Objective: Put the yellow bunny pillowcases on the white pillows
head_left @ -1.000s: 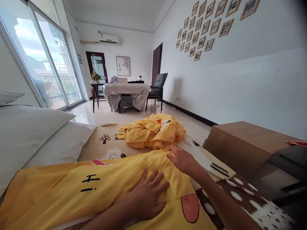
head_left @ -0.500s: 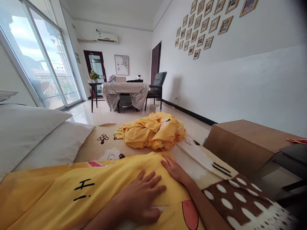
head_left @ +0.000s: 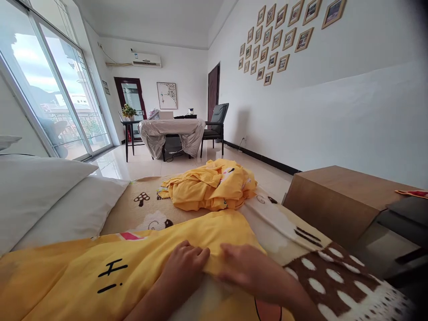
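A yellow duvet cover with a black "Hi" print is spread across the near part of the bed. My left hand rests at its middle with the fingers curled into the cloth, closed on it. Close by on the right, my right hand is at the same cover; motion smears its fingers, so their grip cannot be made out. Pale material shows below and between my hands. Beyond them lies a bunched heap of yellow printed fabric, apart from both hands.
White pillows lie at the left. Under the bedding is a beige and brown patterned blanket. A brown box-like piece stands beside the bed at right. Farther off are a covered table and a black chair.
My left hand has gone from spread flat to curled on the cover, slightly leftward. My right hand has come nearer and lower, beside the left. The view has tilted slightly.
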`<move>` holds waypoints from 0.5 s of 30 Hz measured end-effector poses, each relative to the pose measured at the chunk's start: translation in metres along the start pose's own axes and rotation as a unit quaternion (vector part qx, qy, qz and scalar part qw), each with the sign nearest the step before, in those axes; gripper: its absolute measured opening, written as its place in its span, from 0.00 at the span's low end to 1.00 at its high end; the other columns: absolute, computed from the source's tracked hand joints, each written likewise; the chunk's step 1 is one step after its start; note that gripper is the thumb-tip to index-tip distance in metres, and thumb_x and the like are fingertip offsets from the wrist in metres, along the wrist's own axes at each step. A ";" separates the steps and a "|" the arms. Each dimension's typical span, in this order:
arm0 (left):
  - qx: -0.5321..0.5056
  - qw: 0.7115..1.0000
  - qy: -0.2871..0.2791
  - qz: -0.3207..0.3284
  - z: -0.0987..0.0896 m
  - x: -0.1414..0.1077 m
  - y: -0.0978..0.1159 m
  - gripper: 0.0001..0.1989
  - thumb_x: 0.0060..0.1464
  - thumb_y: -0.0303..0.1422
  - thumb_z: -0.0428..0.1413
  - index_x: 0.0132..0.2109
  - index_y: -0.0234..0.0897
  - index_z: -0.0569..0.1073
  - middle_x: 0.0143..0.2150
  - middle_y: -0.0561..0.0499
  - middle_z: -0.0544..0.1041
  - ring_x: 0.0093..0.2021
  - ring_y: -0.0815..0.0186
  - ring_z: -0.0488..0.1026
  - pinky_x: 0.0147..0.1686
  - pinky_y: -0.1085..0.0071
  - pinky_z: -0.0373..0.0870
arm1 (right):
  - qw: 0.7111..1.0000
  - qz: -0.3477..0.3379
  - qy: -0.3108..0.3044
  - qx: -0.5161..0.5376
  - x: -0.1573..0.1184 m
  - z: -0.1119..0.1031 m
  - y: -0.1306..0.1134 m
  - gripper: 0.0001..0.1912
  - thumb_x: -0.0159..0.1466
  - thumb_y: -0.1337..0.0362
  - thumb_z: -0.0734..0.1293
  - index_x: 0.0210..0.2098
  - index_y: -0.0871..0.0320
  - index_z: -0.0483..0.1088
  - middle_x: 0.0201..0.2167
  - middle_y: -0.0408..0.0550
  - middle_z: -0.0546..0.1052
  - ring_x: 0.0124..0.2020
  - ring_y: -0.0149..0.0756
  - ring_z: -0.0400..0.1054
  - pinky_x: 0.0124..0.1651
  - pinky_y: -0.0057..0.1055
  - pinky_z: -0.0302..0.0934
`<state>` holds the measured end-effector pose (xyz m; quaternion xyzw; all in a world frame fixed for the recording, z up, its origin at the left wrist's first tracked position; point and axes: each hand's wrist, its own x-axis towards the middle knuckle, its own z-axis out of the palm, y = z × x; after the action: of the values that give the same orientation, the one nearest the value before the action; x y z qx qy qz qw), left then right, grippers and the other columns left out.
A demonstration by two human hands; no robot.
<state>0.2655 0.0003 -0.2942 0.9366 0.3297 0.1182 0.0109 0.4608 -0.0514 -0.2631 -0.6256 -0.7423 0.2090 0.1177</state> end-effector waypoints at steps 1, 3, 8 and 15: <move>0.013 0.999 0.041 0.000 0.003 0.000 0.000 0.15 0.45 0.18 0.50 0.38 0.38 0.72 0.31 0.51 0.78 0.30 0.60 0.75 0.34 0.64 0.69 | 1.000 -0.016 -0.015 -0.013 -0.005 0.004 -0.011 0.21 0.56 0.50 0.66 0.42 0.58 0.71 0.39 0.52 0.78 0.39 0.44 0.71 0.38 0.31 0.56; 0.030 0.989 0.142 0.019 0.005 -0.002 0.001 0.13 0.45 0.19 0.52 0.37 0.36 0.72 0.28 0.52 0.77 0.26 0.61 0.73 0.29 0.65 0.68 | 0.998 -0.010 -0.013 -0.066 -0.005 0.013 -0.027 0.16 0.57 0.56 0.65 0.41 0.60 0.71 0.38 0.54 0.78 0.38 0.45 0.72 0.35 0.31 0.54; 0.108 0.910 0.325 0.233 -0.004 -0.009 0.023 0.09 0.56 0.23 0.49 0.40 0.31 0.74 0.40 0.46 0.77 0.43 0.61 0.73 0.45 0.64 0.69 | 0.988 0.039 0.044 -0.142 0.011 0.021 -0.026 0.13 0.58 0.73 0.57 0.36 0.60 0.72 0.34 0.54 0.78 0.35 0.41 0.72 0.30 0.31 0.47; 0.135 0.891 0.294 0.319 0.007 -0.017 0.044 0.18 0.58 0.20 0.45 0.22 0.36 0.64 0.16 0.56 0.59 0.17 0.72 0.56 0.14 0.74 0.55 | 0.988 0.025 0.112 -0.100 0.003 0.002 -0.016 0.13 0.46 0.78 0.59 0.27 0.59 0.68 0.32 0.48 0.75 0.33 0.35 0.66 0.31 0.30 0.44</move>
<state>0.2816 -0.0444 -0.3001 0.9064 0.0137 0.3391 -0.2513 0.4455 -0.0510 -0.2581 -0.6724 -0.7254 0.0651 0.1321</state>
